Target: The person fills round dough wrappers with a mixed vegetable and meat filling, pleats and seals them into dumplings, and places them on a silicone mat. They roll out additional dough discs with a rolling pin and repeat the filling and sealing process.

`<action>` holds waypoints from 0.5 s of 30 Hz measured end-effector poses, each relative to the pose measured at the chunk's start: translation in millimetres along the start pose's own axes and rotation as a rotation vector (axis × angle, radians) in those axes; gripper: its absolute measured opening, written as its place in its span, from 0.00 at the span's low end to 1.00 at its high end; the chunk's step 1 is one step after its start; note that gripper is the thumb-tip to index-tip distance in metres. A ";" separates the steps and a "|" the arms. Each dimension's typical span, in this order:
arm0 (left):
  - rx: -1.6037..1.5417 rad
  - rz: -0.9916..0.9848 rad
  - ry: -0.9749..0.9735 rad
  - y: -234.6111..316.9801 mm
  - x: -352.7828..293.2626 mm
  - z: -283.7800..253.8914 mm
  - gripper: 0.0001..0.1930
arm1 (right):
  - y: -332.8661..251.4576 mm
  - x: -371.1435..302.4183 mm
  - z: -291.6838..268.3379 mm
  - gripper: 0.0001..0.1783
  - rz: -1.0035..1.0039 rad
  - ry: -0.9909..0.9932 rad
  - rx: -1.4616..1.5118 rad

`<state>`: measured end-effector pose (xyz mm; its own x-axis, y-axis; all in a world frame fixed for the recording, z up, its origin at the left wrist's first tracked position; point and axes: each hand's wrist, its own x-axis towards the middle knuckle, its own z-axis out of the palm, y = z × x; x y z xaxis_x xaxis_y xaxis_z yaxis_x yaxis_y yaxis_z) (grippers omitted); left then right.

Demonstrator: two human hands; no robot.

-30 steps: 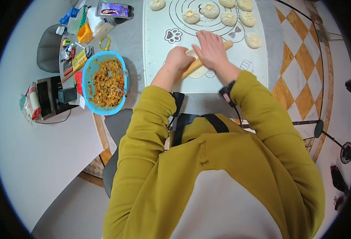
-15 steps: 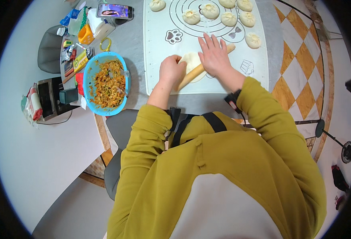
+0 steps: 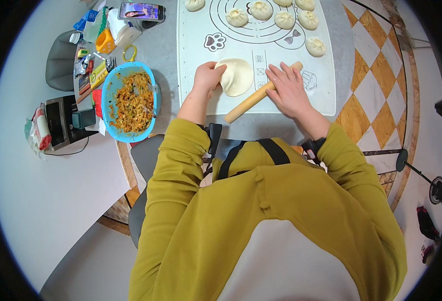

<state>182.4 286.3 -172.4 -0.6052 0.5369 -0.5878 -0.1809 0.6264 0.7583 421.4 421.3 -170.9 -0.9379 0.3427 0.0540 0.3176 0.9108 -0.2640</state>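
A thin round dough wrapper [image 3: 238, 77] lies on the white printed pastry mat [image 3: 193, 47]. At its left edge, my left hand [image 3: 209, 79] pinches it between thumb and fingers. To the right of the dough, a wooden rolling pin [image 3: 251, 104] slants across the mat, its near end at the table edge. My right hand [image 3: 288, 91] rests palm down on the pin's upper part, fingers stretched out rather than wrapped round. Several pleated buns [image 3: 260, 10] sit toward the mat's far side, one bun [image 3: 315, 46] nearer on the right.
Left of the mat stands a blue basin [image 3: 112, 80] of chopped filling [image 3: 133, 103]. Behind it are yellow-handled scissors [image 3: 130, 53], a phone [image 3: 142, 11] showing a video, and assorted packets. A grey chair [image 3: 60, 62] stands beyond the table's left side.
The rolling pin has come off the dough, shifting right and nearer under my right hand. My left hand has moved slightly left with the wrapper's edge, and the whole round now shows.
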 end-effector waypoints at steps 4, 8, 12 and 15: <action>0.077 0.114 0.063 -17.8 -2.3 2.3 0.16 | -4.2 9.1 0.7 0.32 -0.001 -0.004 -0.053; 0.291 0.235 0.072 -16.9 3.8 -1.8 0.20 | -17.8 68.3 19.0 0.31 0.022 0.056 -0.125; 0.403 0.256 0.029 7.6 19.8 -2.0 0.21 | -22.2 127.4 34.7 0.29 0.057 0.150 -0.086; 0.449 0.111 -0.063 26.1 26.7 2.8 0.21 | -23.4 144.0 40.7 0.27 0.096 0.217 -0.003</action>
<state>163.7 318.5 -169.0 -0.5512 0.6391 -0.5364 0.2445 0.7384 0.6285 273.3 439.9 -196.1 -0.8515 0.4689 0.2346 0.4045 0.8722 -0.2752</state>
